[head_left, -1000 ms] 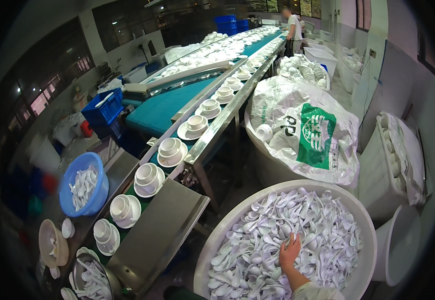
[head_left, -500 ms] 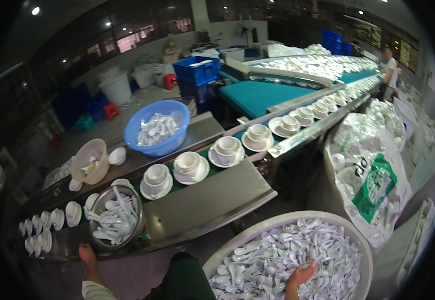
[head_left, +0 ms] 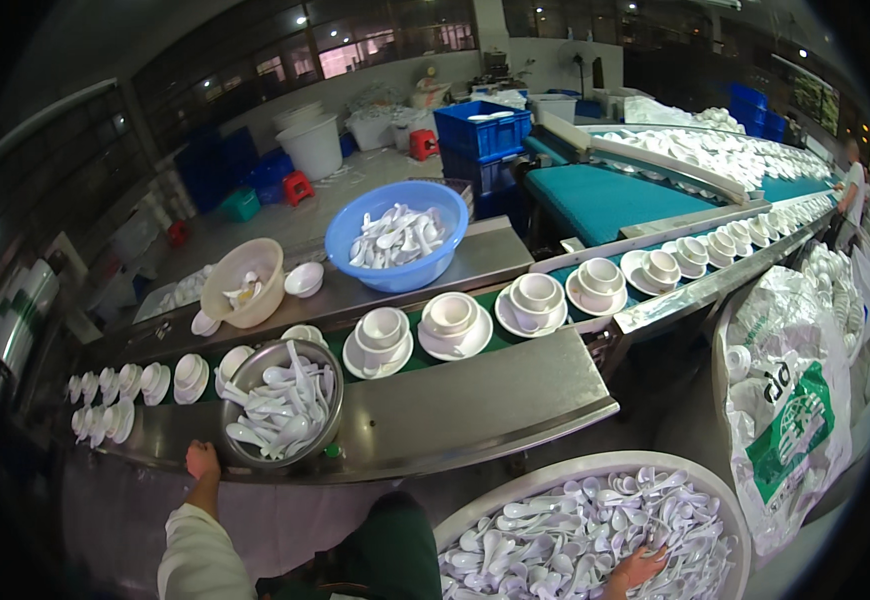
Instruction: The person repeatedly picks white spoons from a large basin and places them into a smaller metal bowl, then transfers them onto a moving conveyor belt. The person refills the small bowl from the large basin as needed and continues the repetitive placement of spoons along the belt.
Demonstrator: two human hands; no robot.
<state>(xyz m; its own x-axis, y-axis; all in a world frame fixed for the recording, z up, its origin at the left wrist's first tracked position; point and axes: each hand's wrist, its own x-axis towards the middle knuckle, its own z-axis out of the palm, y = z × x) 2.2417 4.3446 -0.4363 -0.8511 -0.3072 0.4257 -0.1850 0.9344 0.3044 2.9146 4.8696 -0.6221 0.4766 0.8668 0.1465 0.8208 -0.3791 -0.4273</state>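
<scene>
My right hand [head_left: 637, 572] reaches into a big round tub [head_left: 730, 500] heaped with white soup spoons [head_left: 555, 535]. Its fingers are stretched out and touch the spoons; no spoon is plainly gripped. At the front edge of the steel counter [head_left: 455, 425] rests my left hand [head_left: 203, 460], fingers curled in; whether anything small is inside is hidden. Just right of that hand stands a steel bowl [head_left: 333, 425] full of white spoons [head_left: 285, 405]. Behind it, cup-and-saucer sets [head_left: 379, 340] stand in a row on a green conveyor belt [head_left: 422, 372], with spoons lying on several saucers.
Beyond the belt are a blue basin [head_left: 395, 280] of spoons, a cream basin [head_left: 255, 315] and a small white bowl [head_left: 304, 279]. A large sack [head_left: 790, 420] of white ware stands at right. Far right, a person [head_left: 852, 190] is beside the teal conveyor [head_left: 605, 205].
The whole view has shifted, so the counter and basins appear further right. My right hand has gone lower among the spoons. My left hand remains at the counter's edge beside the steel bowl.
</scene>
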